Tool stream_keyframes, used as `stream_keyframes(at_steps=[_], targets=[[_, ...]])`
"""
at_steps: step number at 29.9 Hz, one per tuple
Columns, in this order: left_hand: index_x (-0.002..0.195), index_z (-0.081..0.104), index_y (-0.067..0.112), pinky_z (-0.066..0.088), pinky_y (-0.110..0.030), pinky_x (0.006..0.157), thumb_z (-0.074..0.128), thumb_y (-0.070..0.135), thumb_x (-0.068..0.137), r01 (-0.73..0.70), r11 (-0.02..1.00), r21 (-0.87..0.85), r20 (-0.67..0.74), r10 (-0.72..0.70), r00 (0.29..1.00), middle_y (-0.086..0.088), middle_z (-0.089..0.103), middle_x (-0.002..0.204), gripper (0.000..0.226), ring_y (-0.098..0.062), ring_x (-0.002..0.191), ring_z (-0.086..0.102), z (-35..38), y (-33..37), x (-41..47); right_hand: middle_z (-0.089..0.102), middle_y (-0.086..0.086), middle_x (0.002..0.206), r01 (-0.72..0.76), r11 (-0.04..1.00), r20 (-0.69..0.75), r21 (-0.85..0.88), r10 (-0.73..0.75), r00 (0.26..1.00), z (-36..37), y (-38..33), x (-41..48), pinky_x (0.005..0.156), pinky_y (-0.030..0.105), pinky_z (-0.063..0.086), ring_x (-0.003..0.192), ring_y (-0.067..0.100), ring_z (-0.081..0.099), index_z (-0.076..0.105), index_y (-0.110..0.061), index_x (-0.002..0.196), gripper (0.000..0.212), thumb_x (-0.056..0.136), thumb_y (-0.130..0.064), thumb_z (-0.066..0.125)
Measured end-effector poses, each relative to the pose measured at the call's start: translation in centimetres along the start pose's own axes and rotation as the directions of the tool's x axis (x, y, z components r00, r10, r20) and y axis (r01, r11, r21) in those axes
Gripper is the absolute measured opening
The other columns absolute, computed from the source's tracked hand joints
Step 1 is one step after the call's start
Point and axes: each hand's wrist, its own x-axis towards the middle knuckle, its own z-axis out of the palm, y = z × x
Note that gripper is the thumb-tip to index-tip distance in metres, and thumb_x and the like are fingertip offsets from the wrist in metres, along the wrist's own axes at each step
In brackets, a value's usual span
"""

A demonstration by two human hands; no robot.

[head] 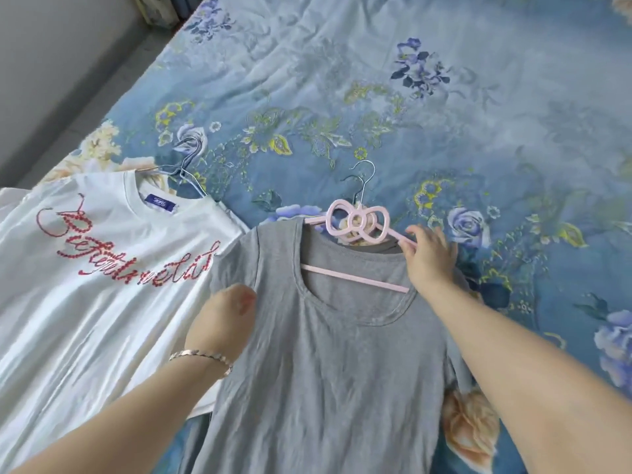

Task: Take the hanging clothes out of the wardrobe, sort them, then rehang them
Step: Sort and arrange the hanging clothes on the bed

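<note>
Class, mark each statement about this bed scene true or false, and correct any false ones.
1. The grey cotton T-shirt is on a pink plastic hanger with a bow shape. True.
2. The white T-shirt with red script lettering lies on the blue floral bedsheet. True.
3. The right hand grips the white T-shirt. False: it pinches one arm of the pink hanger.
4. The white T-shirt has no hanger. False: thin wire hanger hooks show above its collar.
5. The left hand rests on the grey T-shirt's shoulder. True.
</note>
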Motion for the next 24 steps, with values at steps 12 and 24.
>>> stream_keyframes(at_steps=[12, 24], targets=[[0.122, 0.052, 0.006, 0.045, -0.031, 0.092, 0.038, 0.015, 0.096, -0.266, 0.884, 0.383, 0.492, 0.048, 0.869, -0.012, 0.057, 0.127, 0.031, -0.028, 0.116, 0.055, -0.4, 10.3, -6.6, 0.063, 0.011, 0.117, -0.096, 0.985, 0.417, -0.143, 0.148, 0.897, -8.7, 4.3, -15.9, 0.086, 0.031, 0.047, 0.109, 0.03, 0.06, 0.063, -0.012, 0.11, 0.028, 0.094, -0.019, 0.041], [0.124, 0.053, 0.001, 0.041, -0.017, 0.073, 0.034, 0.011, 0.1, -0.65, 0.706, 0.28, 0.6, 0.4, 0.693, -0.017, 0.055, 0.128, 0.033, -0.021, 0.104, 0.056, 2.3, 26.3, -23.5, 0.057, 0.007, 0.086, -0.437, 0.896, 0.39, 0.082, 0.375, 0.841, -25.7, 21.7, -28.8, 0.074, 0.026, 0.043, 0.079, 0.021, 0.051, 0.052, -0.015, 0.073, 0.02, 0.088, -0.013, 0.039]])
